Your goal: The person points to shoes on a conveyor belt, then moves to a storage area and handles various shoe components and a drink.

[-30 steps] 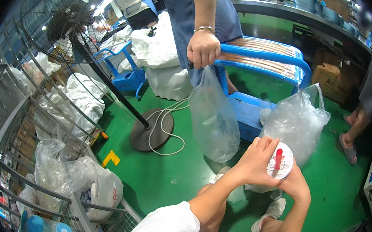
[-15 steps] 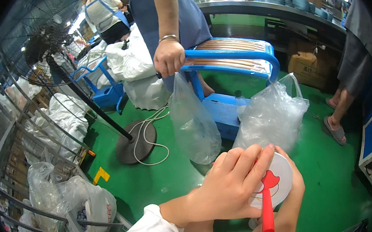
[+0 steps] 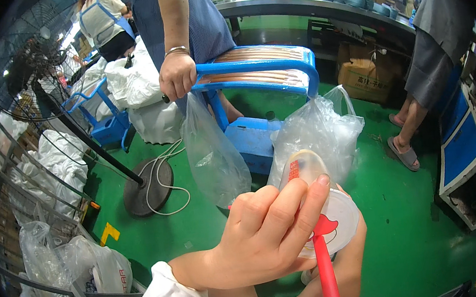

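Note:
Across the lower middle, my left hand (image 3: 261, 233) is closed, its fingers pinched together. A translucent rounded plastic piece (image 3: 308, 166) with red print stands up from its fingertips. Behind and to the right, my right hand (image 3: 352, 270) is closed round a round white disc (image 3: 341, 219). On the disc's face lies a red, rounded shape, joined to a long red handle (image 3: 325, 270) that points down toward me. My left hand covers the disc's left part, and most of my right hand's fingers are hidden.
Ahead, a person's hand (image 3: 178, 75) grips a blue cart (image 3: 252, 64) hung with clear plastic bags (image 3: 213, 157). Left are a standing fan's round base (image 3: 148, 187) with a loose cord and a wire cage (image 3: 50, 290). Another person's legs (image 3: 412, 121) stand right, beside a blue-panelled frame (image 3: 468, 156).
The translucent piece now stands up above my left fingertips, where it was not visible before. Both hands, disc and red handle sit slightly lower and further left. The whole scene has shifted left.

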A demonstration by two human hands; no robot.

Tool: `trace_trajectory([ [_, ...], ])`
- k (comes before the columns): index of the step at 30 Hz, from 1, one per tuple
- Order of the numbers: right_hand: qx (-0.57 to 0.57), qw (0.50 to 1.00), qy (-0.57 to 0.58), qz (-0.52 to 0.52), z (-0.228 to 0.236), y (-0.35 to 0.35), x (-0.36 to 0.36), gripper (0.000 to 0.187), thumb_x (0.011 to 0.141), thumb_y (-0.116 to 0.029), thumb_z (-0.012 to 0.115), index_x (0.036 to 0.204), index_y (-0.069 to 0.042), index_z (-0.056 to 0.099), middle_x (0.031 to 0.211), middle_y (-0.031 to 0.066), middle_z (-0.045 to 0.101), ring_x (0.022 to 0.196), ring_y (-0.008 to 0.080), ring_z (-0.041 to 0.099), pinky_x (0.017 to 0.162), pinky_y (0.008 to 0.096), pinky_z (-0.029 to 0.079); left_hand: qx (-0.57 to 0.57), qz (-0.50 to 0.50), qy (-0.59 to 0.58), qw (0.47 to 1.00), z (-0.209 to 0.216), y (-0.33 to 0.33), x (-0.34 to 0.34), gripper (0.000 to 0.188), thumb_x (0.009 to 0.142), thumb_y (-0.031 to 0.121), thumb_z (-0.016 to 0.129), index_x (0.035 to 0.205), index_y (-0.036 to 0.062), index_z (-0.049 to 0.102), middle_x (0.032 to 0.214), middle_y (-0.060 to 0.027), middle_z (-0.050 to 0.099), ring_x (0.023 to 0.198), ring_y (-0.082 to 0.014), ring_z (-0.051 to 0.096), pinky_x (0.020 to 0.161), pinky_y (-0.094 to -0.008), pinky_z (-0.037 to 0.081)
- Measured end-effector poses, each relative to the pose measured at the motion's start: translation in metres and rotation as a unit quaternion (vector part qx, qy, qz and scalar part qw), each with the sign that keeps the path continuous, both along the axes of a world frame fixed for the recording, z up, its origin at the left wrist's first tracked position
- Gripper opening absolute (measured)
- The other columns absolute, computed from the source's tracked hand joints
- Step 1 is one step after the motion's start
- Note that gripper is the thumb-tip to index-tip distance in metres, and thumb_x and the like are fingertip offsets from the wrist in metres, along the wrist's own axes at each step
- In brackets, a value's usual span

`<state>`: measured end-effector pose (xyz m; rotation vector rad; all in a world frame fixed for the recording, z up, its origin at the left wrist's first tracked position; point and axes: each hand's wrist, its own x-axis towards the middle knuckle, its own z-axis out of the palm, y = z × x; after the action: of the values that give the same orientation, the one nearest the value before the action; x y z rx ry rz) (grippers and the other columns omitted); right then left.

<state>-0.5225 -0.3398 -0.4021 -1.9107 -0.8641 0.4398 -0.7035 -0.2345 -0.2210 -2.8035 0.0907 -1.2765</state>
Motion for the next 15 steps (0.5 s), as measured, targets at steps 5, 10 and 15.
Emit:
trace_trajectory([
  [5,0.125,0.99,0.039,-0.041,-0.016,-0.012,0.008,0.058,0.065,-0.019,0.065,0.116,-0.004,0.043,0.114,0.017,0.049,0.104,0.0309,0.048,0.089,0.0368,0.037,0.031,-0.01,-0.02,0.999,0.009,-0.01,0.007,0.048,0.076,0.036,0.046,0.11,0.0016,0.053,0.099,-0.0074,0.049,0.08,-0.0181,0.041,0.064,-0.027,0.034],
  [10,0.156,0.969,-0.152,-0.118,0.067,-0.018,-0.004,0.031,0.068,-0.012,0.059,0.097,-0.003,0.057,0.099,0.0164,0.055,0.09,0.0303,0.053,0.084,0.0381,0.039,0.032,-0.012,0.022,0.999,0.01,-0.008,0.006,0.049,0.075,0.037,0.048,0.109,0.0021,0.054,0.098,-0.0065,0.049,0.08,-0.0177,0.041,0.064,-0.0262,0.034],
  [15,0.328,0.89,-0.302,-0.094,0.14,-0.047,-0.056,0.025,0.061,-0.002,0.059,0.083,-0.012,0.063,0.084,0.0086,0.054,0.076,0.0173,0.05,0.081,0.0397,0.037,-0.003,-0.004,-0.009,1.0,0.004,0.007,0.009,0.046,0.079,0.038,0.045,0.107,0.0033,0.056,0.097,-0.0059,0.05,0.079,-0.0173,0.041,0.065,-0.026,0.035],
])
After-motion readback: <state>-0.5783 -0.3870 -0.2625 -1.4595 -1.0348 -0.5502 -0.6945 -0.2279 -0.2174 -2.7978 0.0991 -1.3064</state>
